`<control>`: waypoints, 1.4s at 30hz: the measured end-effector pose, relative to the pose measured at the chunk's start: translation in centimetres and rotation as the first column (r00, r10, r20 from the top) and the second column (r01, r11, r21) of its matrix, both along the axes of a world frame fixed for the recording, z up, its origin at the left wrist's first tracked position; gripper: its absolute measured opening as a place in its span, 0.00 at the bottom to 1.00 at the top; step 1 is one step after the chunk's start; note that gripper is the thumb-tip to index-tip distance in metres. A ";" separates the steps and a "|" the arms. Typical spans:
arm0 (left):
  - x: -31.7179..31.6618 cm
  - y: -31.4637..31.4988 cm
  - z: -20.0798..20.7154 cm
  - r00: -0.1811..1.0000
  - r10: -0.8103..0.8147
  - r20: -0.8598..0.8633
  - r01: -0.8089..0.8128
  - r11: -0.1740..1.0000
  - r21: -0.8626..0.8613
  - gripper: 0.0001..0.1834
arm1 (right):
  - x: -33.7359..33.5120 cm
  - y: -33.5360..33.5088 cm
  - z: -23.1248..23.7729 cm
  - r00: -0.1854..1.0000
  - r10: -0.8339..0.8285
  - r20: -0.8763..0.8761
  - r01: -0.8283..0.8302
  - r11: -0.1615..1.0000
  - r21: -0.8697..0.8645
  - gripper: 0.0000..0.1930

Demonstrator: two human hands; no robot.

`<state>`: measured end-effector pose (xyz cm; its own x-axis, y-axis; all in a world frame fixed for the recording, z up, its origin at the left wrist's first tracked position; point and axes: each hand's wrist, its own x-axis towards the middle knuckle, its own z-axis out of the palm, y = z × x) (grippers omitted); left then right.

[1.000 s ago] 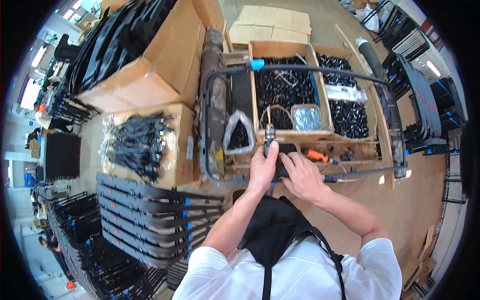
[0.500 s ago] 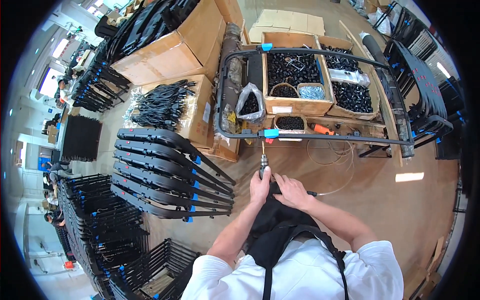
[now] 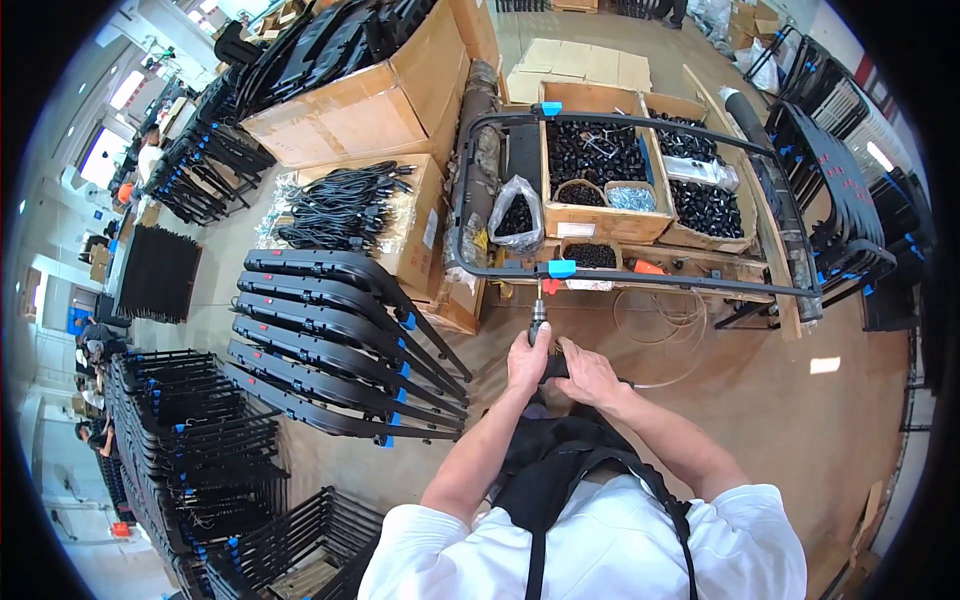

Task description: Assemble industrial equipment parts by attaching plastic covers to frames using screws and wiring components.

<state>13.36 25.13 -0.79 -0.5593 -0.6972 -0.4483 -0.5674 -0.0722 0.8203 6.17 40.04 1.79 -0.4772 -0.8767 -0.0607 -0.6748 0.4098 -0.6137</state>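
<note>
A power drill with a silver chuck points away from me, its bit meeting the near rail of a black tubular frame. My left hand is wrapped round the drill's body, thumb along the top. At its rear, my right hand is closed on the drill, with some of its fingers hidden. The rounded frame lies over the bench and carries blue clips, one just beside the bit. A small red piece shows under the rail.
Inside the frame's outline stand cardboard boxes of black parts, a box of silver screws and a plastic bag. Stacked black frames are at my left, near a carton of cables. A thin hose loops below the bench.
My hands and the drill have shifted slightly forward and right, bringing the chuck closer to the rail. The surroundings have shifted slightly in view.
</note>
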 end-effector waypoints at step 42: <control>-0.1 -0.8 -1.9 1.000 0.012 -0.020 -0.013 0.996 -0.094 0.32 | 0.7 -1.8 0.6 0.999 -0.027 -0.022 0.026 0.999 -0.047 0.25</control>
